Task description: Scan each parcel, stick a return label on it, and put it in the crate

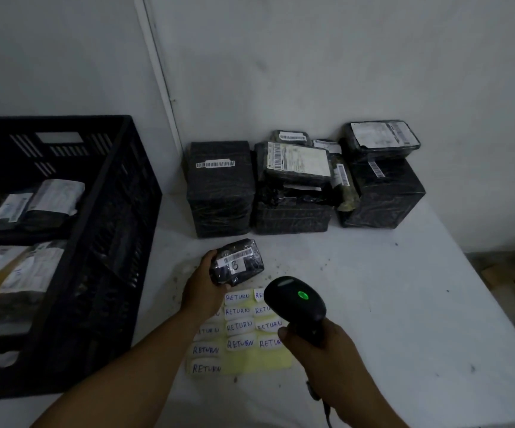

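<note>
My left hand (202,288) grips a small black-wrapped parcel (240,265) with a barcode strip and a handwritten mark on its top, tilted just above the white table. My right hand (314,350) holds a black barcode scanner (296,304) by its handle; a green light glows on its head, which points toward the small parcel. Beneath both lies a yellow sheet of white "RETURN" labels (239,327), partly hidden by my arms and the scanner. A large black plastic crate (111,242) stands at the left with several labelled parcels inside.
A pile of black-wrapped parcels (296,180) with barcode labels sits against the back wall. The white table (404,304) has its right edge running diagonally at the right, with cardboard and floor beyond. A white wall pipe rises behind the crate.
</note>
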`<state>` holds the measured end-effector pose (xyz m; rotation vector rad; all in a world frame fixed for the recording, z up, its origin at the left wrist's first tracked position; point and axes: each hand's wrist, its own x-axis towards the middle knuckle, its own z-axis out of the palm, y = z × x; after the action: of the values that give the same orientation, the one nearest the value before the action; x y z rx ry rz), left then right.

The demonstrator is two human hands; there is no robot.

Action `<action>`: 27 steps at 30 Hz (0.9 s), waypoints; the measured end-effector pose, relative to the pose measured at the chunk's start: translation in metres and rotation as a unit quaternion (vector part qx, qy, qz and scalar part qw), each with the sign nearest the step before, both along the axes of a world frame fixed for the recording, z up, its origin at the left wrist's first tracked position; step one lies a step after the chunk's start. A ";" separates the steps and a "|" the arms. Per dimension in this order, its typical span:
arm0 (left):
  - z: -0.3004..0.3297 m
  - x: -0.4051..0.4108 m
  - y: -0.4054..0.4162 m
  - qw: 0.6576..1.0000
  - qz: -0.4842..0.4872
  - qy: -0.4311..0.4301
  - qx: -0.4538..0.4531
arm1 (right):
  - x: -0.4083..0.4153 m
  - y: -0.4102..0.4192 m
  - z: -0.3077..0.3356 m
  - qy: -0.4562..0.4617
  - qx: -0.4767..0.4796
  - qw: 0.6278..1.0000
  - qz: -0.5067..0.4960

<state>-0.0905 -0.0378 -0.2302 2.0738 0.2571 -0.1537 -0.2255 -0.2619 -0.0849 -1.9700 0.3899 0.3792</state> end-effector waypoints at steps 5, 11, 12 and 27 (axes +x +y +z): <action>0.000 0.000 0.000 0.999 -0.013 0.007 0.038 | -0.002 0.000 0.001 -0.001 0.001 1.000 -0.012; 0.000 -0.001 0.000 0.998 -0.013 -0.003 0.056 | -0.001 0.002 0.000 0.005 0.007 1.000 -0.007; 0.000 -0.002 0.000 0.998 -0.013 -0.003 0.059 | -0.001 0.001 -0.001 0.003 0.009 1.000 -0.007; 0.010 0.003 -0.001 0.996 -0.035 -0.009 0.087 | 0.003 0.002 -0.008 -0.003 0.015 1.000 -0.004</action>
<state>-0.0873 -0.0384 -0.2200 2.2585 0.1929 -0.1594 -0.2227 -0.2603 -0.0926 -1.9387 0.3858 0.3724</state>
